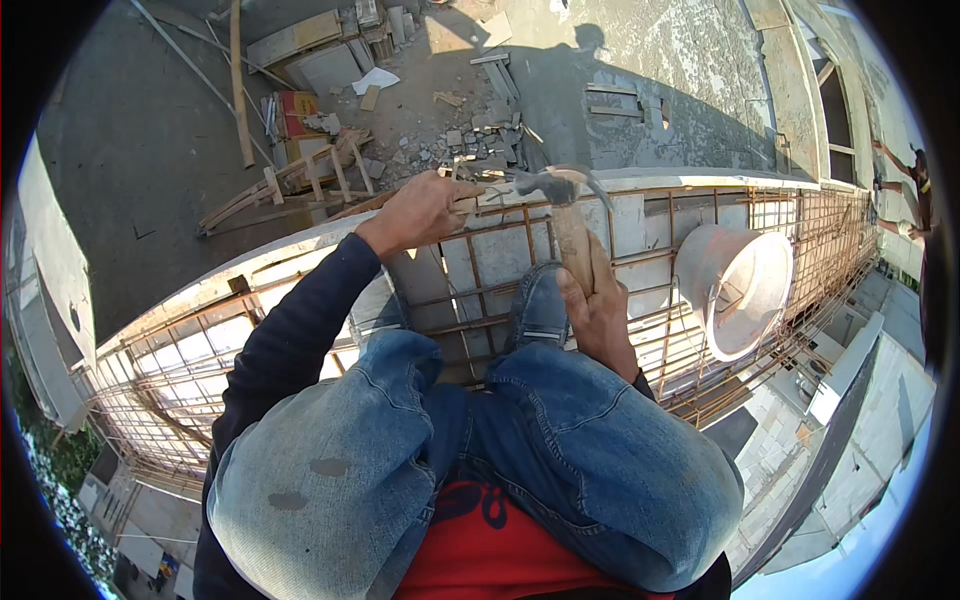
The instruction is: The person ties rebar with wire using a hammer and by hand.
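My right hand (598,315) grips the wooden handle of a claw hammer (571,240), whose dark metal head is raised over the pale concrete or timber edge (637,180) in front of me. To its left, my left hand (427,212) closes on a small piece of wood (469,204) at that same edge, near the hammer head. Thin wire or a nail seems to show between the two, too blurred to tell. Rusty steel rebar mesh (480,289) spreads below both hands, around my feet.
A round, light-coloured tub (735,292) sits on the mesh at right. Beyond the edge, a lower floor holds rubble (480,139), a wooden frame (300,184), stacked boards (322,52) and long timber (240,90). Another person (919,187) is at the far right.
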A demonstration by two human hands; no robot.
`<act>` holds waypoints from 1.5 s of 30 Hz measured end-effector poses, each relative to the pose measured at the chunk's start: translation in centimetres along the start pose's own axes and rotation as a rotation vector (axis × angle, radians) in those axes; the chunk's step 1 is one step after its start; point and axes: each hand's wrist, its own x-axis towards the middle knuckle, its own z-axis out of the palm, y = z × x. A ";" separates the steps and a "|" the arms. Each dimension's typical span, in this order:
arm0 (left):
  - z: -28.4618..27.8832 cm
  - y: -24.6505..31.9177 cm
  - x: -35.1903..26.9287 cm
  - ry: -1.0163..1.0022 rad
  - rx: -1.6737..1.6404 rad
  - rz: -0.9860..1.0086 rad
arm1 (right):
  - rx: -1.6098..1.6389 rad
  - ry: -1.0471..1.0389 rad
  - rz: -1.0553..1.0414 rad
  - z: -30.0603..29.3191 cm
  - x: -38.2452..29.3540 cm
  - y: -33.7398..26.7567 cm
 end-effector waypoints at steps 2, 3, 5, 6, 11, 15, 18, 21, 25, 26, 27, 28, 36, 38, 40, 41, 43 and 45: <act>0.4 -1.3 -0.7 0.060 0.026 0.050 | 0.142 -0.010 0.140 0.0 -0.9 -0.4; 0.4 -0.9 -0.6 0.059 0.019 0.049 | 0.273 -0.025 0.300 -0.3 -1.5 -0.8; 0.2 -0.1 0.1 0.048 0.017 0.062 | 0.564 0.190 0.374 -2.0 -0.4 -0.7; -1.5 1.2 0.9 -0.042 -0.022 -0.103 | 0.625 0.321 0.372 -2.0 0.3 -1.0; -0.1 0.0 -0.5 0.003 0.008 0.000 | 0.265 0.039 0.379 1.2 -1.5 -0.6; -0.2 1.0 -0.5 -0.043 0.022 -0.062 | 0.596 0.213 0.359 -0.4 -1.1 -0.5; -1.0 1.5 -0.2 -0.049 0.011 -0.058 | 0.666 0.463 0.323 0.0 -0.6 -0.9; -0.7 1.2 0.0 -0.026 0.015 -0.043 | 0.585 0.348 0.278 2.6 -1.3 -0.6; 0.6 -0.9 -0.2 0.068 -0.029 0.047 | 0.414 0.078 0.296 1.9 0.1 -0.3; 0.8 -0.2 -0.9 0.050 -0.045 0.038 | 0.530 0.192 0.322 0.9 -0.6 -0.3; -0.2 0.5 -0.3 0.010 -0.020 -0.001 | 0.643 0.318 0.323 0.3 -0.3 0.0; -0.7 1.0 0.2 -0.029 0.006 -0.039 | 0.639 0.323 0.323 0.4 -0.5 -0.1; 0.3 -0.8 -0.6 -0.023 0.031 -0.031 | 0.423 0.061 0.366 0.6 -0.1 -0.3; 0.5 -0.1 -0.8 -0.054 0.035 -0.057 | 0.609 0.203 0.446 -0.6 -1.2 -0.9; -0.4 0.9 0.1 -0.062 0.040 -0.067 | 0.730 0.477 0.351 0.3 -1.6 0.3; -0.3 1.0 0.4 -0.061 0.039 -0.055 | 0.406 0.272 0.321 1.6 -2.0 1.0; -0.2 0.1 -0.1 -0.044 0.005 -0.044 | 0.098 0.061 0.274 3.4 -2.4 1.6; -0.2 -0.6 0.9 -0.016 0.028 -0.034 | 0.163 -0.025 0.302 3.6 -2.4 2.4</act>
